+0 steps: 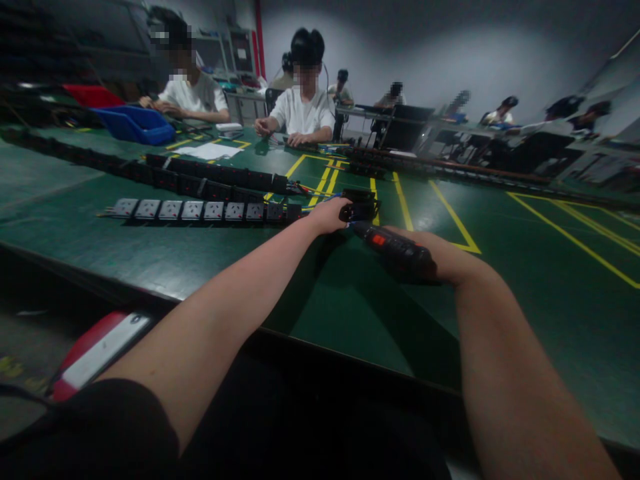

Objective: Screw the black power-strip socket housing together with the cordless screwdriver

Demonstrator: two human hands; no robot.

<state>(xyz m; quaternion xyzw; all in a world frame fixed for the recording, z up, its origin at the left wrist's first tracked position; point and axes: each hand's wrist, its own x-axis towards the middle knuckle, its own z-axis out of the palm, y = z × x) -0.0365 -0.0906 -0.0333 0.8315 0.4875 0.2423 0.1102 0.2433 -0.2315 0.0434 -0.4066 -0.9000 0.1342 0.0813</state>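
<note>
My left hand [331, 215] is closed around a dark part [361, 205] near the middle of the green table, beside the right end of a black strip with grey sockets [203, 211]. My right hand [429, 252] grips a black power screwdriver [395, 245] with an orange-red switch. The tool's tip points left and lies close to the fingers of my left hand; whether it touches the part I cannot tell. Coloured wires [305, 189] run from the black strips towards the dark part.
Long black strips [215, 176] lie behind the socket strip. Further back are a blue bin [134, 125], a red bin [95, 95] and white papers [213, 151]. A person [305, 110] sits across the green table [500, 293], another at left. Several people sit further away.
</note>
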